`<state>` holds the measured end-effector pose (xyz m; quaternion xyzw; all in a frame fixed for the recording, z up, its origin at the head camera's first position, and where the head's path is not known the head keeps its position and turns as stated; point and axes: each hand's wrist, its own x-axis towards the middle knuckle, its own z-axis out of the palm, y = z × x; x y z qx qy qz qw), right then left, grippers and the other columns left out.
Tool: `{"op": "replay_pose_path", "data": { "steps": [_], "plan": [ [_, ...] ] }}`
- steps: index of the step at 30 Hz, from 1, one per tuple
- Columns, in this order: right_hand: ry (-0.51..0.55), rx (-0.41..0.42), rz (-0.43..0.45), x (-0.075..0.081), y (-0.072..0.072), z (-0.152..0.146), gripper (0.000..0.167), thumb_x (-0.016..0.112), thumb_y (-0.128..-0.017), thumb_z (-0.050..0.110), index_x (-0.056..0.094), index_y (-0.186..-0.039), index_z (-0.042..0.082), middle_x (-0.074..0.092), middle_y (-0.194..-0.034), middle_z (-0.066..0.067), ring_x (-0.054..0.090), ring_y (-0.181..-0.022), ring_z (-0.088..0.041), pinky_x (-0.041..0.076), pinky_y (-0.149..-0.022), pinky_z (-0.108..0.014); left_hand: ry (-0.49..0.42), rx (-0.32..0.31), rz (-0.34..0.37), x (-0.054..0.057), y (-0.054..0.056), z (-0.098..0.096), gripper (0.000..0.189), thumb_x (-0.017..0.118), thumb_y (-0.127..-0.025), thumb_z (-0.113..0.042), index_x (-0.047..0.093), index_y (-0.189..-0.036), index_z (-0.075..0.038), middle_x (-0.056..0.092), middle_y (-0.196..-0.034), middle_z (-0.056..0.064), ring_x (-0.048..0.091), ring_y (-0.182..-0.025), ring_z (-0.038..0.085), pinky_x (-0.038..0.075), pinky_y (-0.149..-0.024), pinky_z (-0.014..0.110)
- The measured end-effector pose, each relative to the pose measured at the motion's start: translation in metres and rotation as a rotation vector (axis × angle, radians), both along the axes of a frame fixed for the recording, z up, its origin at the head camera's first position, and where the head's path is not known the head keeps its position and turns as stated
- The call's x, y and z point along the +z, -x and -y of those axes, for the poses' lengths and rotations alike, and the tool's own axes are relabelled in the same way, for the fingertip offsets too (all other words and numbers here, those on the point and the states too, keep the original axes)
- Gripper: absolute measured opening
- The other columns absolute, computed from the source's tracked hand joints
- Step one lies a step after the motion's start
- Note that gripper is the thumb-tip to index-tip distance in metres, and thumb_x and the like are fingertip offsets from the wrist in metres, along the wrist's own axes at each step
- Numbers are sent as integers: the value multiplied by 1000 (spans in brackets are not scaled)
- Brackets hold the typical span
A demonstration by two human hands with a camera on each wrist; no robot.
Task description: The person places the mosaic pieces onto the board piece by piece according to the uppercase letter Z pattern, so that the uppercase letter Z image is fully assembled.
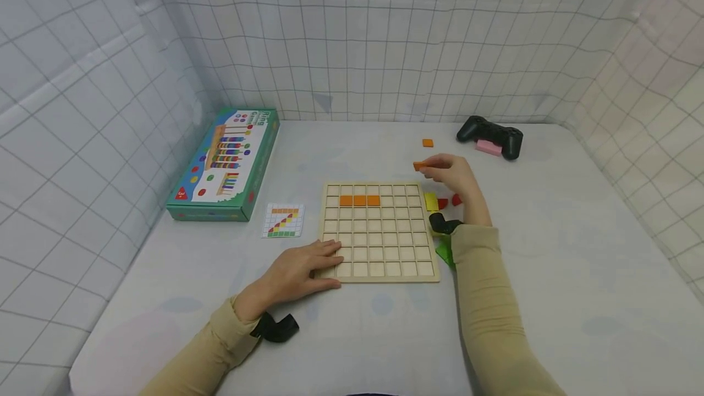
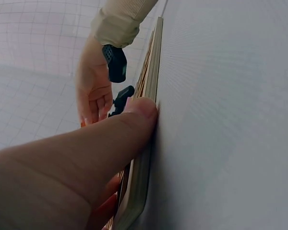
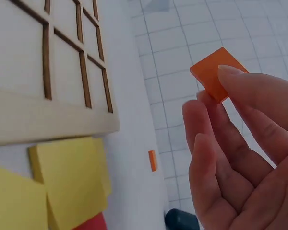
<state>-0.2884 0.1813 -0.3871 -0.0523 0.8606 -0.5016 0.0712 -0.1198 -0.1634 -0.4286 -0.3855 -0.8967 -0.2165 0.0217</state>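
Observation:
Between thumb and fingers my right hand (image 1: 452, 174) pinches an orange square tile (image 3: 216, 73), lifted past the far right corner of the wooden grid board (image 1: 366, 271). Three orange tiles (image 1: 360, 200) lie side by side in a row near the board's far edge. My left hand (image 1: 302, 271) rests on the board's near left corner, its fingers extended over the top and the thumb along the near edge. A pattern card (image 1: 283, 220) with a coloured grid design lies left of the board. Another orange tile (image 1: 428, 143) lies on the table beyond my right hand.
Yellow tiles (image 3: 69, 177), red pieces (image 1: 442, 203) and green pieces (image 1: 444, 252) lie along the board's right side, partly hidden by my right arm. A green toy box (image 1: 225, 164) stands at the back left. A black game controller (image 1: 489, 133) and a pink block (image 1: 488, 147) lie at the back right.

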Motion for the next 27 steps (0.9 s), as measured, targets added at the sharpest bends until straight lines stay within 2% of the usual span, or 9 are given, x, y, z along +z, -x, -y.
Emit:
{"op": "replay_pose_path", "data": {
  "steps": [6, 9, 16, 23, 27],
  "plan": [
    [-22, 256, -29, 6, -3, 23, 34, 59, -94, 23, 62, -123, 5, 64, -113, -15, 62, -97, -30, 48, -90, -42, -11, -9, 7, -1, 0, 0, 49, 67, -86, -40, 64, -123, -7, 50, -136, 11, 44, -128, 25, 38, -104, 38],
    [-34, 335, -7, 3, -2, 34, 32, 60, -94, 22, 64, -121, 6, 66, -110, -13, 62, -96, -29, 49, -89, -42, -17, -15, 4, -2, 0, 0, 49, 67, -85, -40, 64, -122, -7, 51, -136, 11, 44, -128, 25, 38, -103, 38],
    [-80, 350, 7, -9, -1, 46, 22, 67, -88, 21, 69, -103, 6, 68, -99, -7, 58, -93, -23, 46, -86, -38, -15, -15, 17, 0, -1, 0, 49, 68, -85, -39, 64, -122, -7, 51, -136, 12, 44, -128, 26, 38, -104, 38],
    [-115, 357, 87, -19, 1, 46, 19, 68, -87, 21, 71, -100, 8, 70, -94, -5, 61, -90, -21, 46, -85, -36, -12, -10, 28, 3, -1, 1, 50, 68, -85, -40, 64, -122, -6, 51, -136, 11, 44, -128, 26, 37, -104, 38],
    [-121, 359, 91, -21, 2, 46, 19, 68, -87, 22, 71, -99, 8, 69, -94, -4, 60, -90, -20, 46, -84, -35, -8, -8, 27, 2, -1, 1, 50, 67, -85, -40, 64, -122, -7, 50, -136, 11, 43, -128, 26, 37, -104, 38]
  ]
}}
